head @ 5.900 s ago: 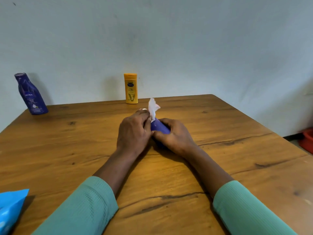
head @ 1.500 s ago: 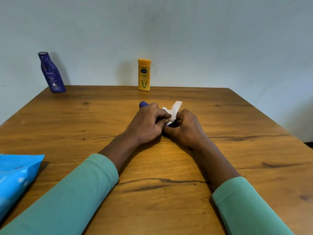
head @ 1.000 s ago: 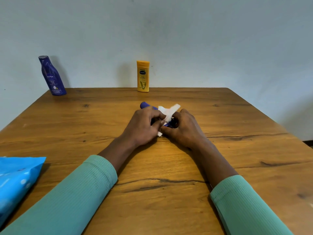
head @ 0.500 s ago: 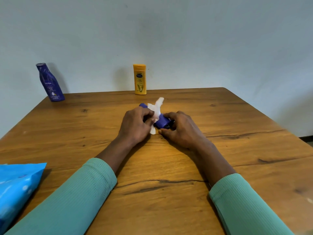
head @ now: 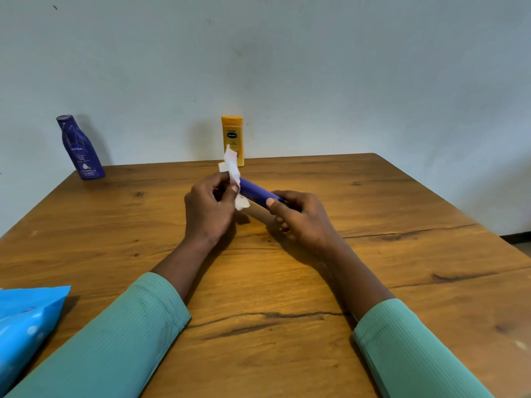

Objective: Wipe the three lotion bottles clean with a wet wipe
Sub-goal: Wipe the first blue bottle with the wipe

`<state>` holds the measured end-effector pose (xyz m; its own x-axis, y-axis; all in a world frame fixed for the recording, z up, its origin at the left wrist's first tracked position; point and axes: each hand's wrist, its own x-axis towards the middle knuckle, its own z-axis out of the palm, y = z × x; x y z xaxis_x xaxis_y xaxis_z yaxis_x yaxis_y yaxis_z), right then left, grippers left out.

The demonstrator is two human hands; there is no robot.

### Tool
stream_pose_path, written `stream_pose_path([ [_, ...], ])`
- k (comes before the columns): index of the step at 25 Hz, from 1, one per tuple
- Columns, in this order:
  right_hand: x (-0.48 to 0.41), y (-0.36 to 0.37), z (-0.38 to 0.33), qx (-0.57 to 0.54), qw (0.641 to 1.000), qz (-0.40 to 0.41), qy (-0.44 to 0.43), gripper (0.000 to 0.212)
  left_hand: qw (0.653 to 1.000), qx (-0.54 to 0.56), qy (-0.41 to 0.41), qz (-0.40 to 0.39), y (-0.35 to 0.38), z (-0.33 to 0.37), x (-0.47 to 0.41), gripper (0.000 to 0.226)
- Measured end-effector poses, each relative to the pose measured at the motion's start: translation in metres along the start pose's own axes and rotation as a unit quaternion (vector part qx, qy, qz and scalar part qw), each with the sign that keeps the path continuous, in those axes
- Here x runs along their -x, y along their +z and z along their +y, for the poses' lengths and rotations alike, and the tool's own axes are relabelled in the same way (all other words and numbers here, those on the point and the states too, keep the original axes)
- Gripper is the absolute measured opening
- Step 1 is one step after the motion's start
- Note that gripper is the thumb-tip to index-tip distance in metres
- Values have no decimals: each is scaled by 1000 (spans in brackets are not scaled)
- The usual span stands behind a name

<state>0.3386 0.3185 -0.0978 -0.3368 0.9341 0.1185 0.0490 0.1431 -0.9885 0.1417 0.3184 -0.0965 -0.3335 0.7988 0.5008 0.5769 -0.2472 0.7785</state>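
A small blue lotion bottle (head: 256, 191) lies tilted between my hands, just above the middle of the wooden table (head: 373, 225). My right hand (head: 298, 215) grips its near end. My left hand (head: 208, 208) pinches a white wet wipe (head: 233, 175) against the bottle's far end, and the wipe sticks up above my fingers. A dark blue bottle (head: 81, 149) stands upright at the far left corner. An orange-yellow bottle (head: 232, 140) stands upright at the far edge, behind the wipe.
A bright blue wet wipe pack (head: 27, 320) lies at the table's near left edge. A pale wall rises right behind the far edge. The table's right edge drops off to the floor.
My hands have spread apart and lifted the small bottle, so more of its blue body shows. The wipe has slid toward the bottle's far end with my left hand.
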Motion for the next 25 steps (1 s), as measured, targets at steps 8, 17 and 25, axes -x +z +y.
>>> stream_pose_path([
  [8, -5, 6, 0, -201, 979, -15, 35, 31, 973, 4, 213, -84, 18, 16, 20, 38],
  [17, -6, 9, 2, -154, 987, -17, 46, 34, 997, 74, -1, 3, -1, -6, -7, 36],
  [25, -5, 4, 2, -200, 978, -27, 41, 36, 978, -1, 185, -94, 17, 8, 16, 38],
])
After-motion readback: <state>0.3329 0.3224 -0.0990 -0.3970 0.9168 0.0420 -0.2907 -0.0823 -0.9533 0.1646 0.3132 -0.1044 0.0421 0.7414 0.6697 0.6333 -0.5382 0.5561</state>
